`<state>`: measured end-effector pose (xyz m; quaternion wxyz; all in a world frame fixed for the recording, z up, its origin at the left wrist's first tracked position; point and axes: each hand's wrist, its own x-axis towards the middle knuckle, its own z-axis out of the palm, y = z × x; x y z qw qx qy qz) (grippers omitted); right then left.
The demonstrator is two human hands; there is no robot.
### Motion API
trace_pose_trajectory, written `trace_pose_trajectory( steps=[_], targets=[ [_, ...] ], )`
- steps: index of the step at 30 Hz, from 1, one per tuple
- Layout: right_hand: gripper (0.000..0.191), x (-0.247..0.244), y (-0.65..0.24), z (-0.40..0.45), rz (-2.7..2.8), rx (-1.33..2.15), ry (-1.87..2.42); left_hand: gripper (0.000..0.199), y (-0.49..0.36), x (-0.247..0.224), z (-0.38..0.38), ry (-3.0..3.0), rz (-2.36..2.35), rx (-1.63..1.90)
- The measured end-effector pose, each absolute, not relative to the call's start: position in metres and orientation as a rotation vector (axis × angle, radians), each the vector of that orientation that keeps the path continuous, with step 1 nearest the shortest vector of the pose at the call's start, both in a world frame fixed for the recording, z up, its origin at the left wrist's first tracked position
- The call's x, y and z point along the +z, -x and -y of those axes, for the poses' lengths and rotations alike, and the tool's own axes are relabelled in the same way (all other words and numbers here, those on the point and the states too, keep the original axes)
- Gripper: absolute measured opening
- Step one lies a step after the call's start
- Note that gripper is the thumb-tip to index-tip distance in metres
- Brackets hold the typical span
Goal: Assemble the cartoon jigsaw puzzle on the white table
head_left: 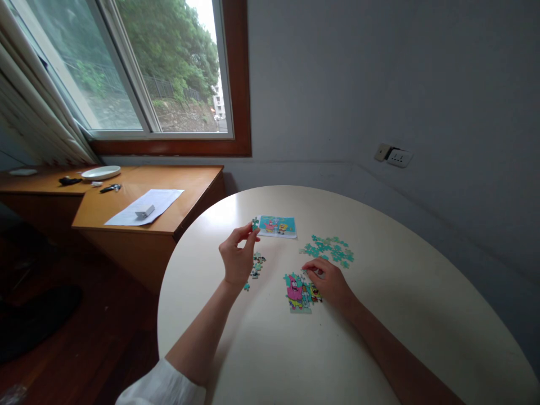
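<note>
My left hand is raised over the table, its thumb and fingers pinching a small dark green puzzle piece beside the reference picture card. The card shows a pink and a yellow cartoon figure on blue. Lower down, the partly joined jigsaw puzzle lies flat with the pink figure at its left. My right hand rests at its upper right, covering part of it; the fingertips are closed on a small puzzle piece at the top edge. Below my left hand lie several loose pieces.
A spread of turquoise puzzle pieces lies beyond my right hand on the round white table. On the left, a wooden desk holds a paper sheet, a small box, keys and a white plate.
</note>
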<state>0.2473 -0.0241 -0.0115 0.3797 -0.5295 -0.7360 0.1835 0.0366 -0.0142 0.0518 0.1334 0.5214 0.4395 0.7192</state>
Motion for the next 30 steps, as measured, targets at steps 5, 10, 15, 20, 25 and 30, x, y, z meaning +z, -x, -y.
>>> trace_pose_trajectory(
  steps=[5, 10, 15, 20, 25, 30],
  targets=[
    [0.016, -0.012, -0.247, 0.024, 1.875, 0.469, 1.348, 0.015, -0.036, 0.052, 0.015, -1.519, -1.267, 2.086],
    [0.016, -0.013, -0.248, 0.023, 1.879, 0.464, 1.358, 0.015, -0.037, 0.053, 0.015, -1.524, -1.293, 2.074],
    [0.016, -0.012, -0.248, 0.024, 1.881, 0.454, 1.356, 0.015, -0.037, 0.052, 0.015, -1.515, -1.291, 2.076],
    [0.016, -0.011, -0.247, 0.024, 1.873, 0.465, 1.361, 0.015, -0.037, 0.05, 0.015, -1.52, -1.272, 2.075],
    [0.017, -0.01, -0.246, 0.025, 1.896, 0.477, 1.331, 0.016, -0.036, 0.051, 0.014, -1.531, -1.281, 2.06],
    [0.017, -0.01, -0.246, 0.025, 1.945, 0.481, 1.298, 0.014, -0.051, 0.039, 0.021, -1.695, -1.284, 1.9]
  ],
)
